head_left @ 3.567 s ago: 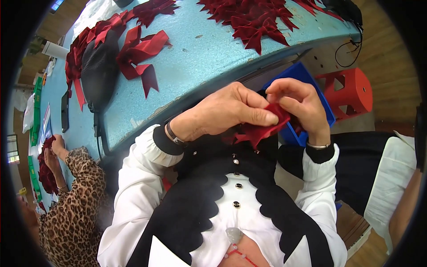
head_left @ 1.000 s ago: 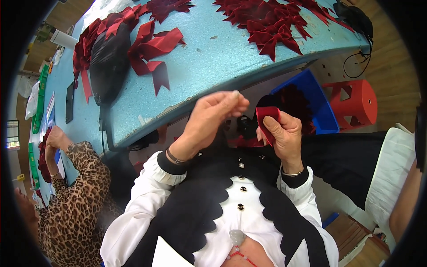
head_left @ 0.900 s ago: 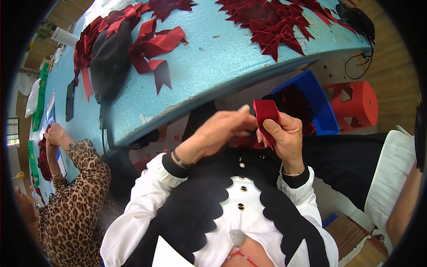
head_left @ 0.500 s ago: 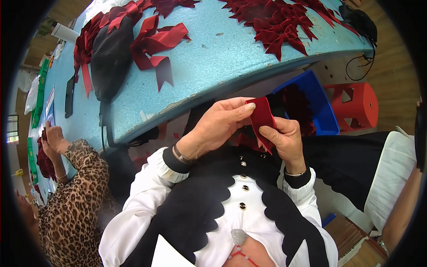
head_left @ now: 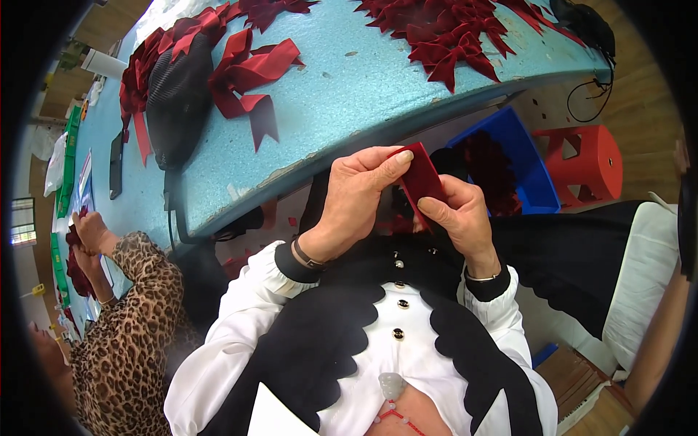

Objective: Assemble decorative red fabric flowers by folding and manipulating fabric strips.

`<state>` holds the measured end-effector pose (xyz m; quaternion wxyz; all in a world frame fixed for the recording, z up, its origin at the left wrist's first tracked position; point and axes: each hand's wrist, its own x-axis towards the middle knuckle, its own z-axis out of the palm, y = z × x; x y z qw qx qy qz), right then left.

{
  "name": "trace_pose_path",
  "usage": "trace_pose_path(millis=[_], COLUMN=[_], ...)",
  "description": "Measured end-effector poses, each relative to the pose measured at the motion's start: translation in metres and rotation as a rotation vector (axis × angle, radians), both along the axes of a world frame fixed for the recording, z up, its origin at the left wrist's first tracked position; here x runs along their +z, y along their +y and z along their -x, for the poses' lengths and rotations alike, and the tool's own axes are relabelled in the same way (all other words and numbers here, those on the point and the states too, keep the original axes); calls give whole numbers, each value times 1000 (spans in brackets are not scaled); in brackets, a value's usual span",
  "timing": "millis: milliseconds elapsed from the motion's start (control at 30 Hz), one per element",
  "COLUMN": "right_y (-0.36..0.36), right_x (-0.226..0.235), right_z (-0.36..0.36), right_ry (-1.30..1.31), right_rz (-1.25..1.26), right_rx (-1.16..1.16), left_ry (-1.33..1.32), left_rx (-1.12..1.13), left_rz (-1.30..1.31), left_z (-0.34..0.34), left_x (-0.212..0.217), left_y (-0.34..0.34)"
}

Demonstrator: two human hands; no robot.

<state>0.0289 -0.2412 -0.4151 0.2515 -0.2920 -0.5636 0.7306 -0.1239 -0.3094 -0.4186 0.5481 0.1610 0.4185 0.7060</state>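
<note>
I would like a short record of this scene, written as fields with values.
left hand: pinches the top edge of the red fabric piece
right hand: grips the same piece from below
table: light blue top, bears red ribbon bows
blue bin: below table edge, dark red pieces inside
red stool: beside the bin
co-worker's sleeve: leopard print, at left

Dark flat phone (head_left: 115,164) lies on blue table (head_left: 349,87), far left, screen unlit. Green-and-white printed sheets (head_left: 67,156) along table's left edge (detail unreadable).
</note>
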Motion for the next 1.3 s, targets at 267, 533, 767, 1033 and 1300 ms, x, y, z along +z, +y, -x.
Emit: trace_pose_path(millis=[267, 533, 767, 1033, 1300], right_y=[16, 34, 35, 29, 13], right_x=[4, 7, 1, 2, 0], right_z=[-14, -25, -28, -24, -10], right_ry=[-90, -127, -179, -199, -190], right_rz=[-49, -69, -161, -193, -206], right_rx=[41, 228, 228, 222, 197], left_ry=[-93, -63, 215, 213, 263], left_rx=[-205, -606, -587, -637, -573], left_rz=[117, 268, 204, 141, 122], left_z=[7, 22, 19, 28, 35], left_x=[9, 11, -3, -2, -3], left_y=[10, 27, 19, 12, -4])
